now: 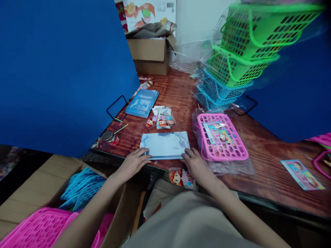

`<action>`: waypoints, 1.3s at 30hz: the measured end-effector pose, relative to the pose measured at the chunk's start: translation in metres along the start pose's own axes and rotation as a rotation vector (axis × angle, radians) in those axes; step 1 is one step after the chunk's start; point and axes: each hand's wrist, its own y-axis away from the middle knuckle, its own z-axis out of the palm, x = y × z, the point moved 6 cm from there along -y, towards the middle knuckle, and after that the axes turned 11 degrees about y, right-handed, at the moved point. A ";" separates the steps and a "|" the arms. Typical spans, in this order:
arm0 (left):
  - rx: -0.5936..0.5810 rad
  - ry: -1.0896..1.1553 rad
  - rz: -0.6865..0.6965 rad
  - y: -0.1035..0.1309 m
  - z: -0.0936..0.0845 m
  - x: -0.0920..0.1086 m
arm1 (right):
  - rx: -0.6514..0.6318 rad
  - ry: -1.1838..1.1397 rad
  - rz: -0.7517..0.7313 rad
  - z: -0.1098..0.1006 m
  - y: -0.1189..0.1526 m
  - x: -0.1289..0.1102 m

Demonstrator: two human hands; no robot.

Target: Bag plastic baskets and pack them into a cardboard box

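A flat stack of clear plastic sheets or bags (165, 144) lies at the table's front edge. My left hand (134, 161) touches its left end, thumb and fingers around the corner. At the right end, my right hand (194, 162) has its fingers around the other corner. Just below, a packet with a red-haired cartoon figure (178, 177) sits by my right wrist. Small cartoon packets (162, 117) lie behind the stack, with a folded pile of bluish plastic (142, 102) farther left. Right of my right hand is a pink basket (222, 137) in clear wrap with a printed card on it.
Wrapped green baskets (240, 67) and blue baskets (219, 90) form a leaning stack at the back right. A cardboard box (150, 51) stands behind. Left are a small jar (110, 137) and blue panel (64, 69). A printed card (302, 175) lies right; an open box below holds pink baskets (41, 227).
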 end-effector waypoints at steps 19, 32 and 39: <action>0.102 -0.136 -0.397 -0.051 -0.018 -0.040 | -0.004 0.110 0.254 0.004 -0.043 0.002; 0.014 -0.339 -0.069 -0.062 0.002 -0.032 | 0.087 -0.093 0.259 -0.007 -0.035 0.009; 0.004 -0.313 -0.106 -0.073 -0.001 -0.027 | -0.031 -0.304 -0.127 -0.020 0.022 -0.015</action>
